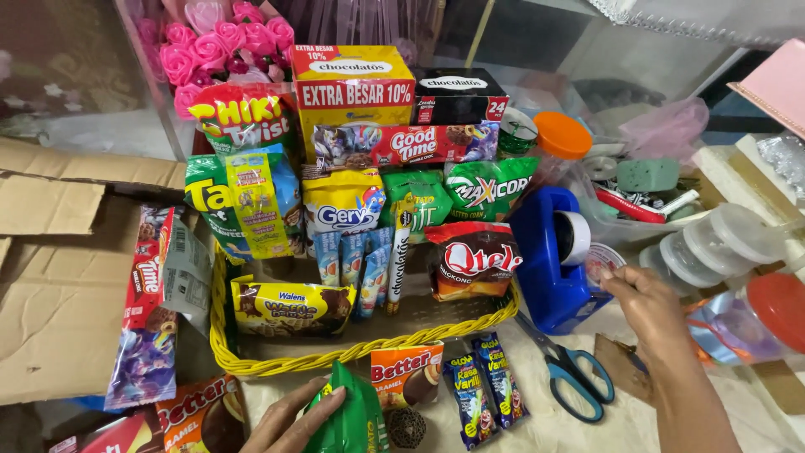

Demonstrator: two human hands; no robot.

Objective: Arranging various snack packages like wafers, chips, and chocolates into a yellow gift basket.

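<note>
- Cluttered worktop (537, 419) under a pale cloth, flattened brown cardboard (59, 302) along the left edge, glass panels and pink fabric roses (222, 42) at the back.
- Left hand (293, 419) at the bottom edge, fingers closed around a green snack packet (352, 419); shiny foil, upright, just in front of the basket.
- Right hand (646, 306) reaching left, fingertips touching the side of a blue tape dispenser (549, 268); fingers loosely apart, clamped on nothing.
- Dispenser: glossy blue plastic, white roll (574, 237) set in its top, standing just right of the basket.
- Yellow woven basket (335, 356) in the middle, packed with snack bags, biscuit packs and two boxes stacked in rising rows.
- Blue-handled scissors (574, 377) lying open on the cloth below the dispenser, near the right wrist.
- Small wafer sachets (486, 394) and an orange biscuit pack (407, 373) flat on the cloth between both hands.
- Red biscuit pack (147, 310) lying on the cardboard, left of the basket.
- Clear plastic jars (721, 243), one with a red lid, and an orange-lidded tub (562, 136) on the right side.
</note>
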